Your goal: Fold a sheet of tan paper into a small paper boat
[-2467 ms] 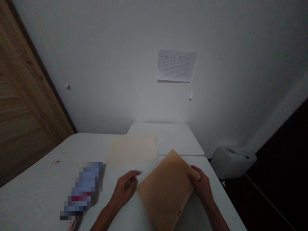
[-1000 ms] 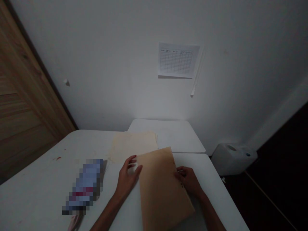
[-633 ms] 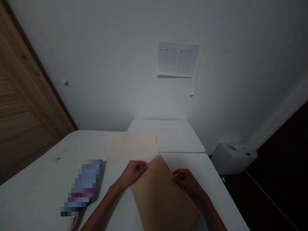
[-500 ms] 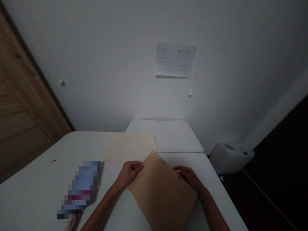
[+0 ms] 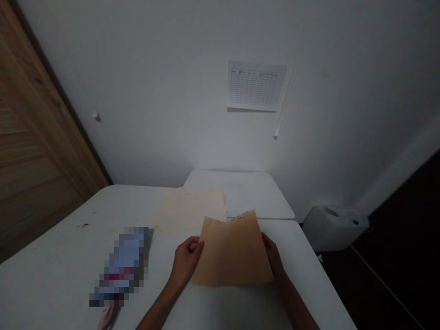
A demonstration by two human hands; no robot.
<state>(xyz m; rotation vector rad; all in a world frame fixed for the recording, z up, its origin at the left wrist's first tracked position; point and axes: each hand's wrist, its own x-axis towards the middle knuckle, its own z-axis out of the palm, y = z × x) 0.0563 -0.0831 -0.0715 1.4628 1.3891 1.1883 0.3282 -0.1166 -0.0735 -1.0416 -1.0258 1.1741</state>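
Between my two hands is a piece of brown paper (image 5: 232, 256), held above the white table (image 5: 161, 293). Its far edge dips in the middle and carries small dark marks; I cannot tell whether it is one sheet or folded. My left hand (image 5: 187, 259) pinches its left edge between thumb and curled fingers. On the opposite edge, my right hand (image 5: 273, 256) grips it, with most of the fingers hidden behind the paper. Just beyond lies a stack of pale cream paper (image 5: 190, 208), flat on the table.
A pixelated blue item (image 5: 123, 263) lies left of my left arm. A white board-like surface (image 5: 257, 195) adjoins the table's far edge. Right of the table stands a white plastic container (image 5: 335, 229) on the dark floor. A printed table sheet (image 5: 256, 87) hangs on the wall.
The brown paper has turned from a slanted, corner-up position to nearly square in front of me, its near edge now in view. My right hand has shifted to its right side.
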